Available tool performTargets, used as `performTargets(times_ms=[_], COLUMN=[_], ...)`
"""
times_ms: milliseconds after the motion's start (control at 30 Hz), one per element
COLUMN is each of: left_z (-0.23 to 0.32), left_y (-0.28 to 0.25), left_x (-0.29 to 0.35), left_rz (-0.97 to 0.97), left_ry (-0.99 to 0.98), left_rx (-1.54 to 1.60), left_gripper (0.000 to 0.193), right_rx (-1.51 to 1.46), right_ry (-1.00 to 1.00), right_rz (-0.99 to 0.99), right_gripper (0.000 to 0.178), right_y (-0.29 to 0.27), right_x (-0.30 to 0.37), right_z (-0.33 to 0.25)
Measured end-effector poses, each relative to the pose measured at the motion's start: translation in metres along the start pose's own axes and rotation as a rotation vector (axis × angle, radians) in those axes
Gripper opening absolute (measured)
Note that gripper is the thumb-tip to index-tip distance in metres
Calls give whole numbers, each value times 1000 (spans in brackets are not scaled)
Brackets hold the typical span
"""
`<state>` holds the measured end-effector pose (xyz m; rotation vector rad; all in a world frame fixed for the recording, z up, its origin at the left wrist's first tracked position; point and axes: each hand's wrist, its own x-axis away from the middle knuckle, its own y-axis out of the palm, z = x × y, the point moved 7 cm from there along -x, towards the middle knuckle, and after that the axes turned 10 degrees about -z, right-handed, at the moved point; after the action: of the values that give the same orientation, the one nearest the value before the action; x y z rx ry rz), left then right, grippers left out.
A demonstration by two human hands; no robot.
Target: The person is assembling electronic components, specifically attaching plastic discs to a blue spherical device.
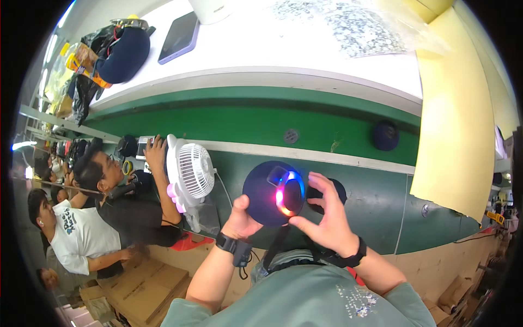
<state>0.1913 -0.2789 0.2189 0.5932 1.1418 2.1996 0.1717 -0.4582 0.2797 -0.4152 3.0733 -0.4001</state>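
A round dark blue portable speaker (260,195) with a lit ring of blue, pink and orange is held up over the green workbench. My left hand (241,219) grips its lower left side, thumb on the near face and the other fingers hidden behind it. At the speaker's right edge is my right hand (327,218), fingers apart and curved. Its thumb tip is by the lower end of the lit ring; whether it touches cannot be told. Behind my right fingers, a dark round object (333,195) is on the bench, partly covered.
A white fan (194,170) stands left, beside a co-worker (133,191). Another dark blue round speaker (385,135) sits on the green strip (234,117). The white shelf (245,49) holds a phone (180,37). A yellow sheet (455,120) hangs at right.
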Motion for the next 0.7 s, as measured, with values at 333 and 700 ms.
performTargets(times_ms=[333, 700], left_z=[9, -27], left_y=[67, -26], left_x=[-50, -10], left_rz=[-452, 403], left_ry=[-133, 9], left_rx=[-1544, -1118], left_gripper=[112, 57], right_rx=[-306, 84], right_ry=[-18, 523], right_rz=[-596, 855], right_gripper=[130, 126], right_y=[-10, -171], right_x=[-11, -116], right_z=[58, 231])
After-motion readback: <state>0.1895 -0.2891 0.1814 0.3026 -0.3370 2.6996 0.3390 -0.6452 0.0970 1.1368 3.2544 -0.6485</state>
